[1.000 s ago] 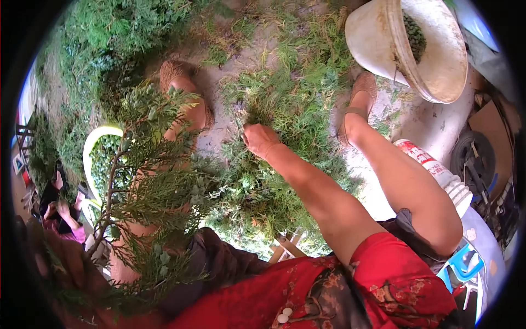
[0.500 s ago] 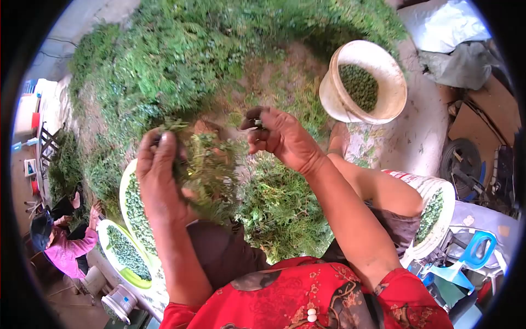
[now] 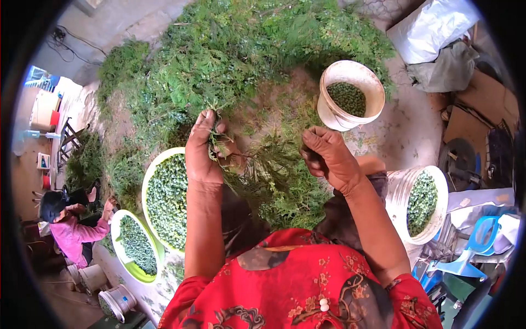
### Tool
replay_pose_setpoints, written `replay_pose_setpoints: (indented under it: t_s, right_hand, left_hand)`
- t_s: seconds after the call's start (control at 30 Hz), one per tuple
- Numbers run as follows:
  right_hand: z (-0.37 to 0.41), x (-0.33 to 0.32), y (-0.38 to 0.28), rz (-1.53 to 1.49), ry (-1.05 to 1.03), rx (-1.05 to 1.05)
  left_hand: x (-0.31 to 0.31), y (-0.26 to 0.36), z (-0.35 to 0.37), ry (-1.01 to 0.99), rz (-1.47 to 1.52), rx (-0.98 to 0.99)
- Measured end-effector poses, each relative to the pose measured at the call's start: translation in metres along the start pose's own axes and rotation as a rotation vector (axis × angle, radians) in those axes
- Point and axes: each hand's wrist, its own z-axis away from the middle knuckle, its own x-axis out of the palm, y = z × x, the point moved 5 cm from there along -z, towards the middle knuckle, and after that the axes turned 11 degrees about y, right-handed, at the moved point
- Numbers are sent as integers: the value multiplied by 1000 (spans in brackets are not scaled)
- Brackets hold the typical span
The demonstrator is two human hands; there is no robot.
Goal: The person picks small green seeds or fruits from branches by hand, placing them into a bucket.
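My left hand (image 3: 204,151) is closed around the stem end of a leafy green sprig (image 3: 268,164), which droops to the right in front of my lap. Its far end comes close to my right hand (image 3: 332,160), whose fingers are curled together; what they hold, if anything, is hidden. Below the sprig, more cut greenery (image 3: 298,203) lies between my legs. Beyond my right hand stands a white bucket (image 3: 323,107) partly filled with small green berries (image 3: 348,98).
A big heap of green branches (image 3: 219,66) covers the floor ahead. Tubs of pale green berries (image 3: 167,203) stand at left, near a person in pink (image 3: 76,236). Another berry-filled bucket (image 3: 397,203), a blue plastic object (image 3: 474,247) and white sacks (image 3: 433,33) are at right.
My view has shifted. My hands are farther apart, the right one having moved rightward and down. The sprig now hangs to the right of my left hand, between the two.
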Motion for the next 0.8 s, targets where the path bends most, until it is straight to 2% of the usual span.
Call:
replay_pose_setpoints:
  t_s: [0.03, 0.07, 0.13, 0.17, 0.2, 0.27, 0.37, 0.47, 0.5, 0.53, 0.6, 0.63, 0.7, 0.73, 0.8]
  right_hand:
    - [8, 3, 2, -51, -60, 23]
    - [16, 6, 3, -101, -121, 47]
    - [29, 17, 3, -77, -81, 33]
    - [36, 22, -1, -9, -41, -33]
    - [40, 24, -3, 60, -3, -100]
    - [50, 33, 1, 2, -83, -86]
    - [75, 58, 9, 153, -272, 21]
    - [84, 71, 33, 169, -270, 62]
    - [83, 72, 44, 33, -277, 132]
    - [83, 75, 49, 34, -283, 131]
    - [81, 78, 49, 154, -205, -36]
    - [80, 82, 53, 156, -207, -33]
    - [83, 96, 39, 457, -168, -561]
    - [84, 104, 35, 459, -169, -561]
    - [86, 119, 20, 658, -79, -646]
  left_hand:
    - [8, 2, 11, -59, 28, -111]
    - [10, 4, 16, -58, 25, -109]
    - [21, 11, 22, -203, 262, -111]
    - [21, 16, 26, -278, 329, -137]
    - [20, 20, 30, -271, 326, -131]
    - [18, 31, 41, -345, 439, -88]
    - [-3, 42, 52, -340, 565, -41]
    - [-15, 48, 65, -307, 713, 14]
    - [-21, 49, 67, -292, 740, 52]
    - [-26, 50, 69, -278, 767, 90]
    - [-30, 50, 75, -281, 758, 108]
    - [-31, 50, 78, -274, 745, 140]
    - [-35, 50, 83, -286, 715, 182]
    - [-36, 49, 86, -286, 718, 183]
    - [-33, 50, 94, -311, 607, 247]
